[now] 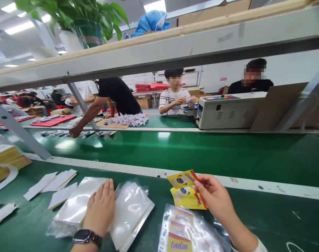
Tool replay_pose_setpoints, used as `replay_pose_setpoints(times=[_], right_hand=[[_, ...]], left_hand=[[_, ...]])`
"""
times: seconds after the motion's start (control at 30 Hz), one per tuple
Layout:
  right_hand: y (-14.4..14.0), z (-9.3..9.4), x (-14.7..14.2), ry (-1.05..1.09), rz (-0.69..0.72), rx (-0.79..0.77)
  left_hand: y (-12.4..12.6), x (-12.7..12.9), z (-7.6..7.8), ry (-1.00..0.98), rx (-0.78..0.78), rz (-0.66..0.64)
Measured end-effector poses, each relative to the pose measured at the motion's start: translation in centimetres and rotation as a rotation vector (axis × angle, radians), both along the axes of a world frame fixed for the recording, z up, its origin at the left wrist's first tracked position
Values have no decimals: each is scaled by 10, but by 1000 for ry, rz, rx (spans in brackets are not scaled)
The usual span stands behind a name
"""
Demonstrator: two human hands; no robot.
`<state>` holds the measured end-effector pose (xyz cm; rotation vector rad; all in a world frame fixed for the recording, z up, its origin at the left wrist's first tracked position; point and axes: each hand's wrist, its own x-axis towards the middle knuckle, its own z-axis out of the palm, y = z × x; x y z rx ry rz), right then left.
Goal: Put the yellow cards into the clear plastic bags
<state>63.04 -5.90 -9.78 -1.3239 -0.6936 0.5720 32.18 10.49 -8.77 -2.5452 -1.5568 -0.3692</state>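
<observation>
My left hand [100, 208], with a black watch [83, 236] on its wrist, lies with fingers stretched over the edge of a stack of clear plastic bags [79, 199]. A second pile of clear bags [131, 213] is just right of it. In my right hand [214, 196], yellow ColaCao cards [184, 179] with a red edge are pinched between thumb and fingers. They show a printed picture of a dark device. Below them, a clear punched-hole bag [201, 231] holds several more yellow cards [179, 242].
White cards [54, 180] lie scattered at left beside yellow-edged stacks [11, 161]. Beyond a white rail [138, 170] runs a green conveyor [180, 147]. A co-worker's arm [88, 117] reaches over small packets [100, 134]. A grey machine [229, 110] stands opposite; a shelf [159, 49] crosses overhead.
</observation>
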Motion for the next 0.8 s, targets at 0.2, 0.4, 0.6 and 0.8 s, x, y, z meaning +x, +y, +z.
replay_pose_setpoints(times=[0.2, 0.4, 0.6, 0.8], right_hand=[[-2, 14, -12, 45, 7, 112], [-7, 24, -44, -106, -91, 365], [-11, 23, -49, -304, -45, 530], [-14, 25, -42, -501, 118, 577]], left_hand=[[-20, 11, 30, -190, -210, -197], [-67, 35, 53, -665, -539, -303], [-75, 41, 51, -836, -672, -337], [-75, 42, 50, -882, -693, -352]])
